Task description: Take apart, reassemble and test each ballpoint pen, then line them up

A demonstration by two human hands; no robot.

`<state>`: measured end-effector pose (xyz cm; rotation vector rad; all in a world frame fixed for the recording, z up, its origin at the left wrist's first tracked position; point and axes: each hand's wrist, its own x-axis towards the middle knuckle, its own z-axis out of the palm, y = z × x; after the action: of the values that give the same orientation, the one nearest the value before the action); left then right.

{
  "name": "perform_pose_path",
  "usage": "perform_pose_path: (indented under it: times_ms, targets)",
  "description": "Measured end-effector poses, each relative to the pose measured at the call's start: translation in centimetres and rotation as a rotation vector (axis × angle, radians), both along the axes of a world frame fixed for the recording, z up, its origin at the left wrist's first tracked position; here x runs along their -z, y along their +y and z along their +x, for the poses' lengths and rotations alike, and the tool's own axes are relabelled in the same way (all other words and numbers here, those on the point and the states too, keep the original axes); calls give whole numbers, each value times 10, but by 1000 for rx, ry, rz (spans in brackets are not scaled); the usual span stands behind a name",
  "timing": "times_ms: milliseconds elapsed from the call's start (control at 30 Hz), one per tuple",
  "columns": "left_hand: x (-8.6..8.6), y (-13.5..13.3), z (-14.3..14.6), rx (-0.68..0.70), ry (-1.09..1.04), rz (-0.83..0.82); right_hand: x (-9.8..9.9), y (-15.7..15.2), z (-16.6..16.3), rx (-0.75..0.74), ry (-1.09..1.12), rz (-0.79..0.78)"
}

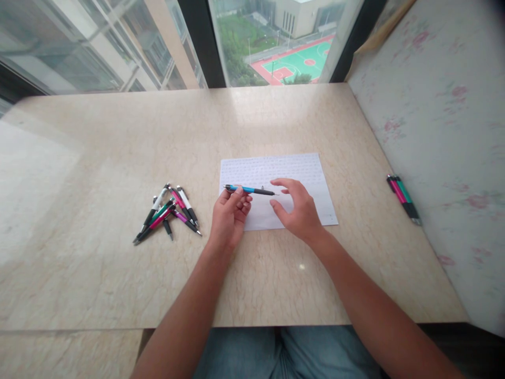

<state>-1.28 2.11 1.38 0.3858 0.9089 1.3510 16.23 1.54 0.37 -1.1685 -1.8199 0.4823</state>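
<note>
My left hand (232, 216) pinches a blue and black ballpoint pen (249, 190) near its clicker end. The pen lies nearly level above the paper, its tip towards the right. Close to that tip, my right hand (299, 209) is held with thumb and fingers apart and nothing between them. Beneath both hands is a white sheet of paper (272, 167) with rows of blue handwriting on its upper part; the hands and pen hide some of the sheet.
To the left lies a loose pile of several pens (165, 212) in white, green, pink, purple and black. A pink pen (398, 191) and a green pen (406, 193) lie side by side near the flowered wall (437, 121). Windows border the far edge of the stone-patterned counter (118, 137).
</note>
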Motion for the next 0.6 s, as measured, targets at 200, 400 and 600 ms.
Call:
perform_pose_path:
  times_ms: [200, 400, 600]
  targets:
    - [1, 5, -7, -67, -78, -59, 12, 2, -1, -61, -471, -34]
    - [1, 4, -5, -68, -87, -69, 13, -1, -6, -73, -624, -62]
    - [0, 3, -4, -47, -80, -72, 15, 0, -8, -78, -595, -67]
